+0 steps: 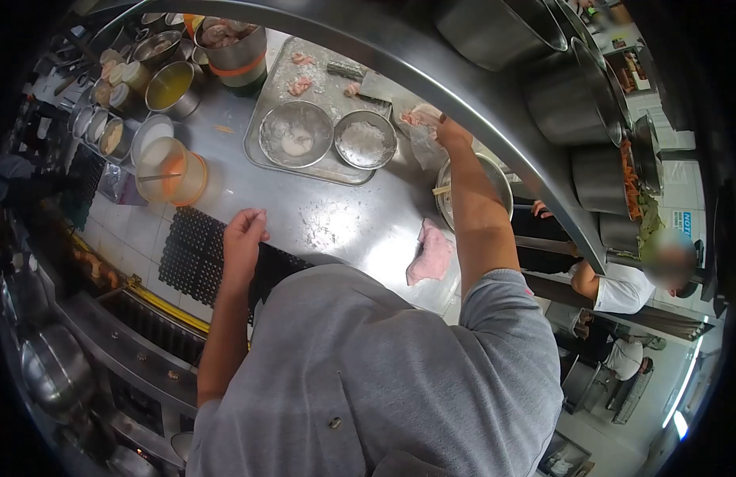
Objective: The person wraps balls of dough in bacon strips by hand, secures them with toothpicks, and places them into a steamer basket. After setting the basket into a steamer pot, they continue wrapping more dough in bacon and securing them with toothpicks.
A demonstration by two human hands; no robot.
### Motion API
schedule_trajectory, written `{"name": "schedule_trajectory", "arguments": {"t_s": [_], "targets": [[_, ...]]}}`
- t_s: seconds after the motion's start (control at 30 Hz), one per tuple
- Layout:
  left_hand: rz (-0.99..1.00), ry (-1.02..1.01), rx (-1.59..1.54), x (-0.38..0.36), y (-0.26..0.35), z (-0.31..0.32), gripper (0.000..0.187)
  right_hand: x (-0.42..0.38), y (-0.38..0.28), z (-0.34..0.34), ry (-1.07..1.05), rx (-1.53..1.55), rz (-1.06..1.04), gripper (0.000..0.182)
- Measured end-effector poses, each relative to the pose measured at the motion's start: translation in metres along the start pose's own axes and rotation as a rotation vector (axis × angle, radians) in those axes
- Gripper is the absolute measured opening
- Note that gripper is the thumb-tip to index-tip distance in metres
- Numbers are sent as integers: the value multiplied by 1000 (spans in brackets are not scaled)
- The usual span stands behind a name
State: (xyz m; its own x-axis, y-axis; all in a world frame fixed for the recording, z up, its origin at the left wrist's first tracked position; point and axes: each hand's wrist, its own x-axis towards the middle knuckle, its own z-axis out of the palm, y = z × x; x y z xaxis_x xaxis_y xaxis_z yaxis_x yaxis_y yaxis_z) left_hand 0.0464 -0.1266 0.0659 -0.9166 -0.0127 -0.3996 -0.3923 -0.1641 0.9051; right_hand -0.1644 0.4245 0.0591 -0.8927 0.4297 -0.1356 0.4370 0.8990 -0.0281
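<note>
My right hand (455, 133) reaches to the far side of the steel counter, at a clear plastic bag (423, 147) with pale pink raw pieces. Its fingers are mostly hidden, so its grip cannot be made out. A wide blade (377, 86) lies just left of the bag. Below my right forearm is a metal bowl (501, 181), partly covered by the arm. A limp pink piece (431, 256), cloth or raw meat, lies near the counter's front edge. My left hand (245, 237) hangs in front of the counter, fingers curled in, with nothing visible in them.
A powder-dusted tray (255, 143) carries raw pieces and two metal bowls of white powder. Left stand a plastic tub (194, 179), a bowl of yellow liquid (170, 87) and several containers. A steel shelf (463, 111) with pots arches overhead. A person (622, 288) stands at right.
</note>
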Motion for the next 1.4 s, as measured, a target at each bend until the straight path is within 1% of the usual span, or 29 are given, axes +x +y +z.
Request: {"name": "schedule_trajectory", "arguments": {"t_s": [0.07,0.13,0.2,0.23,0.3,0.33,0.4,0.43,0.5,0.53,0.6,0.63,0.67,0.7,0.73,0.77,0.87,0.93,0.97,1.03,1.07,1.13,1.17,1.2,1.23,1.27,1.33,1.37,1.4], "targets": [[-13,14,-2,-13,-10,-3,18,-3,-6,-7,-1,5,-18,29],[-68,118,21,-31,-18,-6,18,2,-6,2,-10,8,-36,25],[-77,153,8,-44,-29,-16,18,31,11,35,255,34,-116,24],[-92,174,-4,-49,-33,-20,18,32,9,31,251,40,-127,24],[-97,213,-13,-57,-37,-24,17,26,3,15,52,43,-162,29],[-99,236,-25,-61,-37,-26,17,19,-3,10,47,49,-167,29],[-99,258,-22,-65,-35,-24,17,7,-16,0,118,-55,-177,32],[-104,272,-23,-67,-34,-22,17,15,-13,11,120,-52,-182,32],[-93,269,-10,-67,-34,-17,16,43,6,52,362,-45,-278,34],[-85,259,7,-66,-33,-15,16,35,2,39,363,-42,-279,34],[-81,247,3,-63,-29,-9,16,11,-9,-2,-28,94,-172,33],[-82,232,-3,-60,-26,-6,16,42,27,33,-25,94,-172,33],[-81,229,-5,-58,-24,-4,16,77,61,69,134,227,-321,30],[-72,211,16,-55,-22,-2,17,117,71,106,293,358,-467,27],[-64,190,37,-52,-21,0,17,98,65,86,295,353,-462,27],[-66,183,36,-49,-20,2,17,93,89,50,209,421,-506,26],[-43,122,58,-35,-11,9,19,37,88,-35,-55,626,-636,23],[0,26,124,-26,4,23,21,-5,67,-96,-243,759,-725,21],[-3,29,121,-21,10,31,21,-26,53,-127,-341,824,-770,20],[42,-81,150,-6,23,47,22,-86,3,-181,-542,953,-861,18],[42,-73,148,0,28,55,22,-82,-2,-160,-548,953,-867,18],[89,-234,183,14,40,72,23,-65,-15,-102,-63,823,-642,11],[87,-222,182,19,46,80,23,-102,-40,-120,-203,1119,-622,9],[109,-310,155,22,51,88,24,-115,-57,-120,-282,1240,-610,12],[130,-395,128,25,53,94,25,-133,-72,-127,-323,1224,-587,18],[124,-378,127,27,54,101,25,-154,-88,-134,-367,1207,-564,25],[301,-398,168,28,54,112,33,-195,-121,-134,-289,1232,-460,36],[297,-381,169,25,49,116,33,-198,-131,-115,-286,1235,-463,39],[461,-306,203,22,44,119,44,-204,-141,-96,-338,1319,-474,31]]}}
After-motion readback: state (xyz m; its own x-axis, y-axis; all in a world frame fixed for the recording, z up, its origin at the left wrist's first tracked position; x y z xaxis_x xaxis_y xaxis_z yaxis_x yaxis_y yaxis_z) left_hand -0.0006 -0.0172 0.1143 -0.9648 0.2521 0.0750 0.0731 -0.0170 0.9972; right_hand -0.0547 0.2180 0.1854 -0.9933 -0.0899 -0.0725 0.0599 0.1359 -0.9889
